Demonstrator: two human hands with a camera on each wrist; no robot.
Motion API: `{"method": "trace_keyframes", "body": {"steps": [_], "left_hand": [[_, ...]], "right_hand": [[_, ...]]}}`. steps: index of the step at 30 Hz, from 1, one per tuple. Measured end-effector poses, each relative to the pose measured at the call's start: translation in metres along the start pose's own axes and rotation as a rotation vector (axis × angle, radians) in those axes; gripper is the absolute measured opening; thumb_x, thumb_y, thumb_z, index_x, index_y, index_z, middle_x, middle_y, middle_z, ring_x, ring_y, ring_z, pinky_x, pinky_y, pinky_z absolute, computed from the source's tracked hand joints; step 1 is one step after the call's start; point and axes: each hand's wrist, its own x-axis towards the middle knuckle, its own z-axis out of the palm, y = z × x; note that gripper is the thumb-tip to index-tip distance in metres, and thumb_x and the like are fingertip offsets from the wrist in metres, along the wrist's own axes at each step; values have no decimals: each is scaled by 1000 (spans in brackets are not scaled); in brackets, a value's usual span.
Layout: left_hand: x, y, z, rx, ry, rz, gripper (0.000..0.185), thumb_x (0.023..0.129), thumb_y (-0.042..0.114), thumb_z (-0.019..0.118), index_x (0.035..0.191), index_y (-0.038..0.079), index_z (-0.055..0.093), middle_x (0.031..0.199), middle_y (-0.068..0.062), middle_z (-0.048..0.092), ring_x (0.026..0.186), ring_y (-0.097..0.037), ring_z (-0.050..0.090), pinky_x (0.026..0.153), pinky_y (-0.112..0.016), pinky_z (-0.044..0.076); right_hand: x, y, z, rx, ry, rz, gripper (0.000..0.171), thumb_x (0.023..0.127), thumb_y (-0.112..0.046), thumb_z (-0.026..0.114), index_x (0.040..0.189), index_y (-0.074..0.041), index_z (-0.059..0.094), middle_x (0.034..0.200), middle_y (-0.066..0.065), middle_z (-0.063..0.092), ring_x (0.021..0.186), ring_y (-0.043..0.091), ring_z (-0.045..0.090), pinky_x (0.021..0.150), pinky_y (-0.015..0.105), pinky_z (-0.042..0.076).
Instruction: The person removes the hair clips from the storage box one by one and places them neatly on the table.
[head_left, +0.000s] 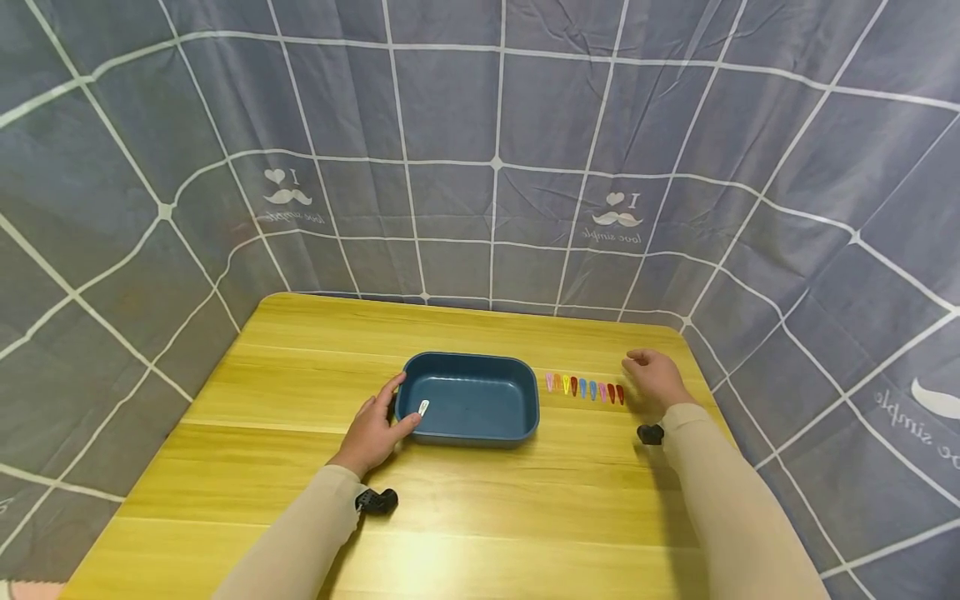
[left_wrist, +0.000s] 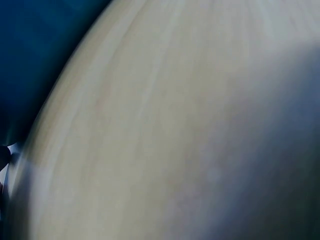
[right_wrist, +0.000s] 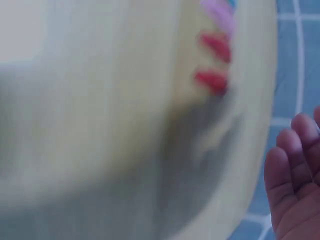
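A blue rectangular tray [head_left: 480, 430] sits mid-table in the head view, with a small white clip [head_left: 423, 407] lying inside near its left end. My left hand [head_left: 396, 405] grips the tray's left end, forefinger along the outer corner and thumb on the front rim. To the right of the tray lies a row of several coloured hair clips [head_left: 585, 388]. My right hand [head_left: 637, 368] hovers just past the red clip at the row's right end, fingers loosely curled and holding nothing. The blurred right wrist view shows the red clips [right_wrist: 212, 80] and my fingertips [right_wrist: 295, 185].
The yellow wooden table [head_left: 465, 517] is walled on three sides by a grey grid-patterned cloth [head_left: 495, 167]. The table's right edge lies close to my right hand. The left wrist view is blurred, showing only the tray's corner [left_wrist: 30, 60] and tabletop [left_wrist: 175, 125].
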Motion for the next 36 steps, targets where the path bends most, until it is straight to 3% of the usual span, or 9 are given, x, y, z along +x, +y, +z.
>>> {"method": "trace_keyframes", "body": {"steps": [12, 21, 28, 30, 32, 36], "left_hand": [[0, 1, -1, 2, -15, 4, 85, 99, 55, 67, 168, 33, 23, 166, -17, 44, 154, -58, 27, 123, -75, 24], [0, 1, -2, -5, -23, 1, 85, 99, 54, 67, 169, 33, 22, 168, -16, 41, 154, -58, 26, 123, -76, 23], [1, -1, -3, 6, -18, 12, 86, 99, 57, 67, 169, 33, 22, 168, -15, 41, 154, -58, 28, 123, -76, 24], [1, -1, -2, 7, -16, 9, 86, 99, 57, 67, 169, 33, 23, 167, -16, 42, 154, -59, 28, 123, -76, 24], [1, -1, -2, 6, -15, 4, 86, 98, 56, 68, 168, 34, 23, 166, -16, 43, 153, -59, 28, 122, -76, 25], [0, 1, -3, 11, -6, 6, 86, 98, 54, 69, 168, 32, 25, 163, -19, 47, 153, -57, 31, 124, -74, 25]], "right_hand": [[-1, -80, 23, 4, -112, -148, 57, 110, -31, 55, 159, -4, 45, 156, 23, 52, 141, 44, 52, 115, 61, 46], [-5, -133, 53, -21, -190, -266, 50, 108, -28, 62, 153, -8, 55, 151, 17, 60, 134, 39, 58, 111, 57, 51], [-8, -167, 77, -27, -254, -338, 46, 105, -27, 67, 148, -13, 62, 143, 16, 66, 118, 39, 67, 86, 50, 62], [-9, -176, 84, -32, -275, -362, 45, 105, -24, 67, 148, -11, 62, 142, 16, 67, 118, 39, 68, 88, 50, 63], [-10, -183, 90, -62, -288, -400, 44, 105, -23, 67, 147, -10, 63, 142, 14, 68, 124, 33, 67, 97, 44, 61], [-11, -198, 102, -73, -341, -444, 43, 104, -20, 68, 145, -9, 64, 142, 13, 68, 123, 30, 69, 99, 44, 61]]}}
